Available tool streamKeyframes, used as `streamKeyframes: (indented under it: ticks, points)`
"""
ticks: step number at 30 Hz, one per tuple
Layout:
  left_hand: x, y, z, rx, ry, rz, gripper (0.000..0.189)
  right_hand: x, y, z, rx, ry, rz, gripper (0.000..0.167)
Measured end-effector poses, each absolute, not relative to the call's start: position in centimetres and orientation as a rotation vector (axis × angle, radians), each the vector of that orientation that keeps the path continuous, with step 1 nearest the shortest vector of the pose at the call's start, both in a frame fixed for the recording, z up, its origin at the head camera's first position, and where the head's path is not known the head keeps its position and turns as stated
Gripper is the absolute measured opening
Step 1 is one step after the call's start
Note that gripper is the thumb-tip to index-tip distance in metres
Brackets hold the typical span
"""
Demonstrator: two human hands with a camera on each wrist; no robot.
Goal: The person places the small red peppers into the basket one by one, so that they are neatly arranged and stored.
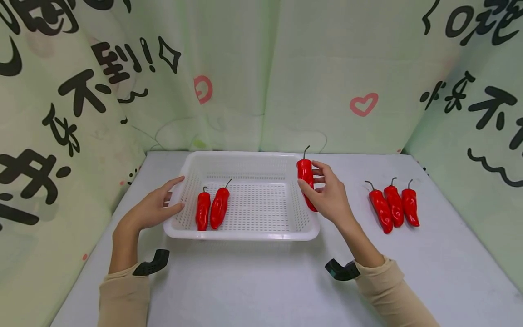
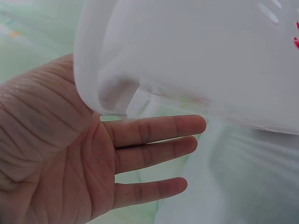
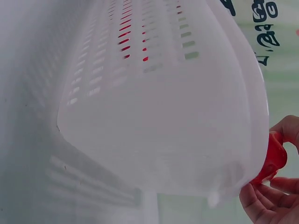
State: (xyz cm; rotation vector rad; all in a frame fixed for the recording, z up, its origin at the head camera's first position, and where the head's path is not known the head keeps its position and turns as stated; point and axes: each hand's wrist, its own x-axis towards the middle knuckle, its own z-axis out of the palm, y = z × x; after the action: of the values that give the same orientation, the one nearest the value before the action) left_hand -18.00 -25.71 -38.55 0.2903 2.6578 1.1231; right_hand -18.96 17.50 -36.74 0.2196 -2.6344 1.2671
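My right hand (image 1: 327,190) pinches a glossy red chili pepper (image 1: 305,172) between thumb and fingers, its stem upward, over the right rim of a white perforated basket (image 1: 253,236). In the right wrist view the held pepper (image 3: 275,156) is partly hidden behind the basket's side. Two red peppers, a left one (image 1: 202,211) and a right one (image 1: 219,208), lie side by side in the basket's left part. At the left rim, my left hand (image 1: 153,206) has its thumb and fingers spread around the edge. Its fingers (image 2: 149,156) stretch out straight in the left wrist view.
Three more red peppers (image 1: 393,204) lie in a row on the white table (image 1: 245,281), right of the basket. A pale green curtain (image 1: 310,91) with black lettering encloses the back and both sides. Both wrists carry black camera mounts (image 1: 152,262).
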Motion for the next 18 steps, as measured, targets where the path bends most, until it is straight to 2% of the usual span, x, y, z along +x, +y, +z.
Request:
streamKeyframes:
  ticks: [18]
  points:
    - [-17.9, -25.6, -38.5, 0.284, 2.666, 1.117, 0.083, -19.2, 14.7, -36.9, 0.310, -2.625, 1.319, 0.075]
